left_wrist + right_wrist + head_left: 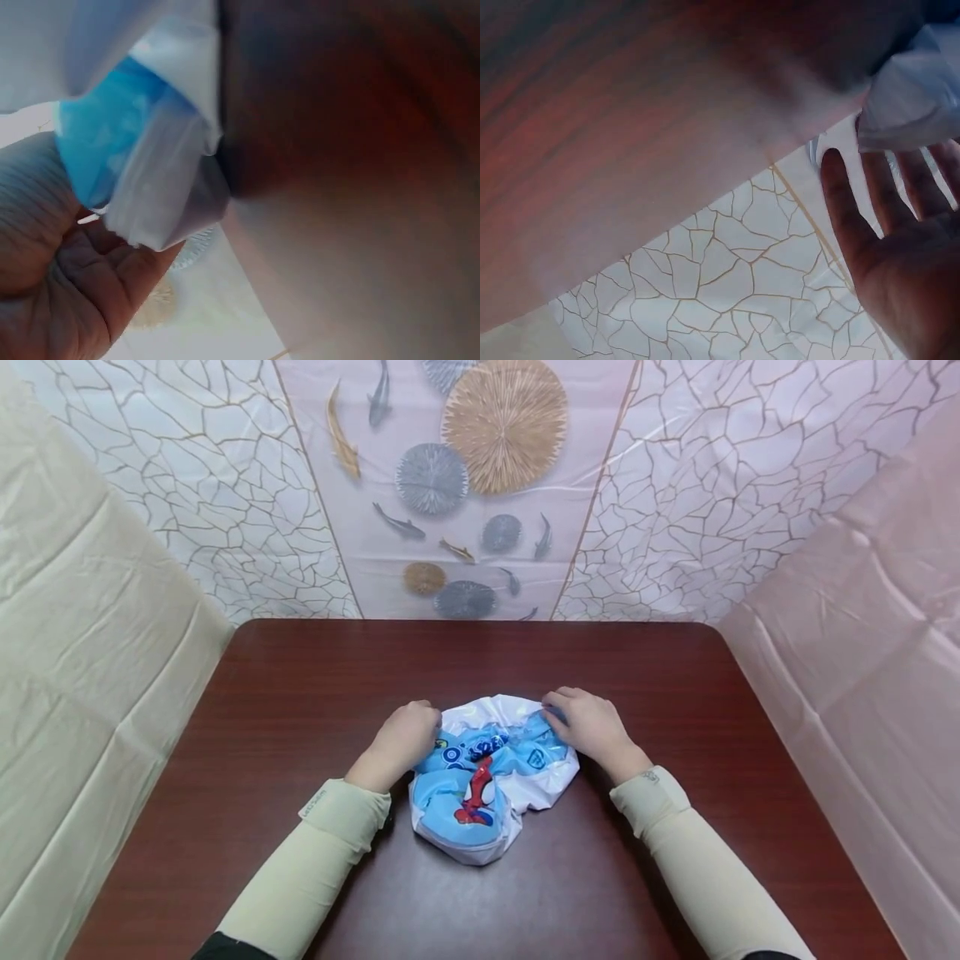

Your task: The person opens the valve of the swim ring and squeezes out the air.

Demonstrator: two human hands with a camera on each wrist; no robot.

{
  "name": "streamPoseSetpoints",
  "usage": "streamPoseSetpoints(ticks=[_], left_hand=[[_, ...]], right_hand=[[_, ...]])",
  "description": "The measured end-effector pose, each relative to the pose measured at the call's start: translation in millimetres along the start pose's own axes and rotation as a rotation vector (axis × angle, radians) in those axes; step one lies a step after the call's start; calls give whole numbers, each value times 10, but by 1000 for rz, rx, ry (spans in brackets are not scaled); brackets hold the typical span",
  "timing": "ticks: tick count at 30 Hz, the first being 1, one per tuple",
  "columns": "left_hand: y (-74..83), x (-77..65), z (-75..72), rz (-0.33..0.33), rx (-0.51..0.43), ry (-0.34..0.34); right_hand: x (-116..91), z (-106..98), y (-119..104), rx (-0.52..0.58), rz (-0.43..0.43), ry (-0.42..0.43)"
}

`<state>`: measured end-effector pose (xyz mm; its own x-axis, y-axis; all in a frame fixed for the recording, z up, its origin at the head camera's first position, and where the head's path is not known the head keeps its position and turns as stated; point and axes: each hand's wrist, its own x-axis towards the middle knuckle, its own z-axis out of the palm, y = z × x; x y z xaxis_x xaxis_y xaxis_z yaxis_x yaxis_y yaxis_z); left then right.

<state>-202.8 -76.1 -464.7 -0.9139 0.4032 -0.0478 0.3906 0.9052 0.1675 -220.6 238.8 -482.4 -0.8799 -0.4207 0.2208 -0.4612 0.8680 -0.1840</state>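
A crumpled, limp blue and white plastic inflatable [457, 789], printed with a red and blue Spider-Man figure, lies on the table between both hands. At its upper left edge the left hand [405, 735] grips the plastic with curled fingers. The left wrist view shows a folded white end [165, 180] in front of those fingers, with the fingertips hidden. Across from it, the right hand [588, 722] holds the upper right edge, thumb apart from the fingers. In the right wrist view its fingers [844, 195] are rather straight, some reaching behind white plastic [911, 97]; the thumb is out of sight.
The dark reddish-brown table [315, 668] has rounded far corners. Behind it hangs a patterned sheet [517, 539] with round medallions and fish. Pale creased sheets [82, 660] stand along both sides.
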Motion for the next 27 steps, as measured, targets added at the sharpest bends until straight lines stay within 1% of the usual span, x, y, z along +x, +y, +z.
streamPoseSetpoints(ticks=[2, 4, 6, 9, 11, 13, 15, 18, 21, 24, 27], left_hand=[[-7, 9, 15, -20, -1, 28], [-25, 21, 29, -38, -17, 48], [-59, 25, 32, -58, -65, 59], [-159, 14, 21, -122, -234, 72], [-257, -13, 0, -176, -369, 81], [-360, -42, -19, -228, -490, 90], [-452, -67, -43, -253, -562, 97], [-543, -94, -80, -268, -631, 104], [-601, -103, -97, -283, -672, 97], [-658, -104, -95, -335, -750, 83], [-730, -112, -114, -386, -841, 66]], right_hand=[[19, 1, -13, -11, -19, 19], [32, -1, -18, -5, -18, 31], [34, -11, -19, 21, -8, 34], [21, -40, -10, 105, 19, 32], [6, -66, 5, 202, 44, 28], [-13, -97, 26, 323, 99, 13], [-32, -123, 50, 451, 182, -3], [-44, -158, 98, 632, 336, -29], [-39, -162, 154, 777, 472, -65], [-32, -149, 212, 874, 566, -87], [-41, -154, 253, 896, 601, -94]])
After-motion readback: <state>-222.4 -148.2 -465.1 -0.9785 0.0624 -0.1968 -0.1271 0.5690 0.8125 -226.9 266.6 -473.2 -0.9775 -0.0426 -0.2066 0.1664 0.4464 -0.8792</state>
